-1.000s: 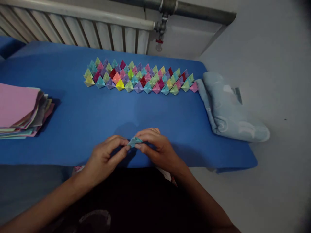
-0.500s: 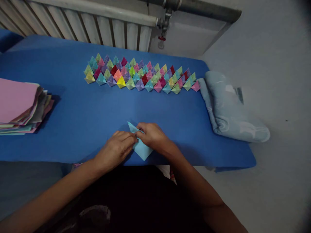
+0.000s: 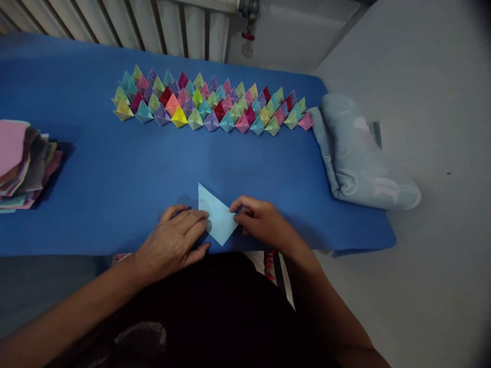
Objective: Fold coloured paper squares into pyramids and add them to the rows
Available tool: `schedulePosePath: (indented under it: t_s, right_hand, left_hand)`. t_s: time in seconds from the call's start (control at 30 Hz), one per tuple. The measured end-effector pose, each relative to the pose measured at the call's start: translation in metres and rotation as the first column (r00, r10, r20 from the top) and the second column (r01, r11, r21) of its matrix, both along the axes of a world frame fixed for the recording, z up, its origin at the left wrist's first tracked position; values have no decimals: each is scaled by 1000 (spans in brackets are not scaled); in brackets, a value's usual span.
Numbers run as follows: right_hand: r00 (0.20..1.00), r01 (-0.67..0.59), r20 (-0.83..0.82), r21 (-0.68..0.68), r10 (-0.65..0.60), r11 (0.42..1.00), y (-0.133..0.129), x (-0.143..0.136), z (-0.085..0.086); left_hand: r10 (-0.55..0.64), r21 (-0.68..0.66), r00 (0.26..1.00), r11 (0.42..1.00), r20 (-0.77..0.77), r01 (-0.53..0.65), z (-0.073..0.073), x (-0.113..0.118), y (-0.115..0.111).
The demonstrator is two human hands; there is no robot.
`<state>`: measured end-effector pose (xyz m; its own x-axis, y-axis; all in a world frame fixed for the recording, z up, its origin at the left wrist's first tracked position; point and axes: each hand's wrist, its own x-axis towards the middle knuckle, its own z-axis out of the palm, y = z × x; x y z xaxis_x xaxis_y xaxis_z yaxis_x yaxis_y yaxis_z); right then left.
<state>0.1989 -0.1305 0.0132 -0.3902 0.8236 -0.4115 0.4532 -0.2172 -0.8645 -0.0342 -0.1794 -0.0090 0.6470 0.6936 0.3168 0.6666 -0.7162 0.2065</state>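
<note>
A folded light-blue sheet of origami paper [image 3: 218, 214] lies on the blue-covered surface near its front edge, one sharp corner pointing away from me. My left hand [image 3: 174, 236] rests flat with its fingers stretched out, the fingertips on the paper's left edge. At the paper's right corner, my right hand [image 3: 261, 219] has thumb and forefinger closed on it. Beyond both hands stand rows of small folded paper pieces [image 3: 210, 120] in many colours.
To the left is a stack of coloured paper sheets [image 3: 13, 148]. A folded grey-blue blanket [image 3: 364, 158] lies at the right end of the blue-covered surface [image 3: 126, 163], beside the wall. Behind it runs a white radiator [image 3: 169, 30] with a red-handled valve [image 3: 248, 37].
My hands have moved apart, from close together over the paper to its two sides. More of the paper's face now shows. The view has tilted down a little.
</note>
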Motion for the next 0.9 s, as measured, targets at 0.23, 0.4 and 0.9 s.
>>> schedulePosePath:
  t_s: [0.23, 0.4, 0.9]
  right_hand:
    - [1000, -19, 17, 23, 18, 1000, 4, 2, -1]
    - [969, -100, 248, 348, 11, 932, -7, 12, 3]
    - [957, -258, 274, 670, 91, 696, -11, 21, -26]
  left_hand:
    - [65, 129, 998, 989, 4, -65, -6, 10, 0]
    - [62, 165, 998, 985, -34, -55, -6, 12, 0]
    - [170, 85, 985, 982, 3, -170, 1, 21, 1]
